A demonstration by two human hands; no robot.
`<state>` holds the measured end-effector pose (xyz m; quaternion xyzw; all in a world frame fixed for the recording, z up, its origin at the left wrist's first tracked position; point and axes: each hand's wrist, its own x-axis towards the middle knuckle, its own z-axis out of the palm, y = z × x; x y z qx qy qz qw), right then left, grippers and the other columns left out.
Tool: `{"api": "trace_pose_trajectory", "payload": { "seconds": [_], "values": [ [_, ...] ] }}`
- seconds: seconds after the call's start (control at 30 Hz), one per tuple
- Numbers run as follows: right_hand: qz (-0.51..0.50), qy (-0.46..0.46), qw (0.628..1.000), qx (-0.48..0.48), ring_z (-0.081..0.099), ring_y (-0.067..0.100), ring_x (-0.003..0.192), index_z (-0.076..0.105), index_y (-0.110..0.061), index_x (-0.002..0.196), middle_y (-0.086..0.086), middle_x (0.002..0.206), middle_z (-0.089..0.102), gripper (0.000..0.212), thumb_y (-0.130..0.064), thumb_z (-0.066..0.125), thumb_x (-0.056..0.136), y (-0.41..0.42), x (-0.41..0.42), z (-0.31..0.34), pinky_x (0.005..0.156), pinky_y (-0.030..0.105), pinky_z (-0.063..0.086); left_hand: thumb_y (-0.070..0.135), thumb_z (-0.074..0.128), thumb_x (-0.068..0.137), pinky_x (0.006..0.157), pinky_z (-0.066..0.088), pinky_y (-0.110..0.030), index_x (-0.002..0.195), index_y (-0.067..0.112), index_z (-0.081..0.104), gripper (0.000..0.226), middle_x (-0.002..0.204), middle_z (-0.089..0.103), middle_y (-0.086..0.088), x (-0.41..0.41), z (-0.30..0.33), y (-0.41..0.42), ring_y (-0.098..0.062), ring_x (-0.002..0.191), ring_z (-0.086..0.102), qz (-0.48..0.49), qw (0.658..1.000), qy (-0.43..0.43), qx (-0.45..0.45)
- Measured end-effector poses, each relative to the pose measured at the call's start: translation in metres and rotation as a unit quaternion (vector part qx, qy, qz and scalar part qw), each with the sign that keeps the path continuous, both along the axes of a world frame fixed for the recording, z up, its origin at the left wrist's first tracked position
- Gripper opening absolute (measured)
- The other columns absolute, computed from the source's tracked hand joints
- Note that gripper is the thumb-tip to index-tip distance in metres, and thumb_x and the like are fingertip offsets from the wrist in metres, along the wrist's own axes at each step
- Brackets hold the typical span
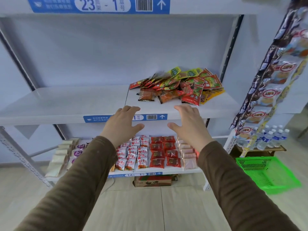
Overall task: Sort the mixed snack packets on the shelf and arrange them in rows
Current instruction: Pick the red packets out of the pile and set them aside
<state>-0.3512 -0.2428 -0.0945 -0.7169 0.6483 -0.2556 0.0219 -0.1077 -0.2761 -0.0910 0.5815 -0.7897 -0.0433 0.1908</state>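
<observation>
Both hands reach toward the shelf (166,104) edge with nothing in them: the left hand (122,125) and right hand (189,125) are spread, fingers straight and slightly splayed, thumbs pointing at each other. The pile (178,86) of mixed packets lies beyond the fingers, farther back on the shelf and toward its right end. The right hand is nearer to it, almost straight in front of the pile's near edge; the left hand sits off to the pile's left. The pile runs long across the shelf, left to right. Packets overlap, so the lower ones are hidden and no count can be made; the pile's upper left is blurred. The left of the shelf is where I judge rows could go. Whether the fingers touch the shelf edge I cannot tell
</observation>
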Motion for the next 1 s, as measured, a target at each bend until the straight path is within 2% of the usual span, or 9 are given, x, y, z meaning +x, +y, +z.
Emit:
{"api": "trace_pose_trajectory", "payload": {
  "seconds": [0.33, 0.67, 0.8, 0.9, 1.0],
  "values": [
    [-0.008, 0.011, 1.0, -0.001, 0.031, 0.024, 0.141, 0.036, -0.019, 0.153, 0.001, 0.153, 0.04, 0.067, -0.046, 0.061, 0.096, -0.109, 0.028, -0.005, 0.11, 0.04, 0.037, 0.049, 0.063, 0.097, 0.113, 0.042, -0.043, 0.154, 0.026, 0.039, 0.067, 0.157, 0.044, -0.003, 0.018, -0.009, -0.117, -0.025, 0.139, 0.046, -0.021, 1.0, 0.012, 0.007],
    [-0.02, -0.045, 0.999, -0.003, 0.031, 0.026, 0.142, 0.027, -0.019, 0.157, 0.004, 0.154, 0.039, 0.067, -0.037, 0.058, 0.101, -0.216, 0.005, -0.003, 0.115, 0.037, 0.029, 0.05, 0.062, 0.097, 0.113, 0.039, -0.042, 0.154, 0.027, 0.039, 0.065, 0.156, 0.045, -0.003, -0.003, -0.017, -0.229, -0.026, 0.14, 0.045, -0.043, 0.999, 0.022, 0.014],
    [-0.009, -0.093, 0.996, -0.004, 0.034, 0.021, 0.144, 0.025, -0.018, 0.158, 0.004, 0.158, 0.037, 0.066, -0.034, 0.056, 0.102, -0.262, -0.007, -0.002, 0.105, 0.023, 0.025, 0.05, 0.063, 0.096, 0.113, 0.039, -0.041, 0.154, 0.025, 0.039, 0.067, 0.157, 0.045, -0.003, -0.012, -0.018, -0.273, -0.026, 0.141, 0.044, -0.03, 0.999, 0.017, 0.009],
    [0.001, -0.159, 0.987, 0.019, 0.03, 0.019, 0.149, 0.019, -0.019, 0.161, 0.002, 0.164, 0.029, 0.07, -0.034, 0.056, 0.102, -0.29, -0.007, -0.004, 0.111, 0.026, 0.025, 0.049, 0.063, 0.097, 0.113, 0.038, -0.042, 0.156, 0.024, 0.037, 0.07, 0.157, 0.044, -0.004, -0.012, -0.022, -0.298, -0.027, 0.142, 0.043, -0.022, 1.0, 0.015, 0.016],
    [0.005, -0.214, 0.976, 0.036, 0.024, 0.018, 0.151, 0.013, -0.022, 0.162, -0.001, 0.167, 0.021, 0.077, -0.037, 0.058, 0.101, -0.314, -0.005, -0.004, 0.111, 0.026, 0.021, 0.05, 0.064, 0.096, 0.111, 0.039, -0.043, 0.156, 0.024, 0.037, 0.07, 0.156, 0.045, -0.004, -0.007, -0.026, -0.322, -0.027, 0.139, 0.044, -0.018, 0.999, 0.027, 0.029]
  ]
}}
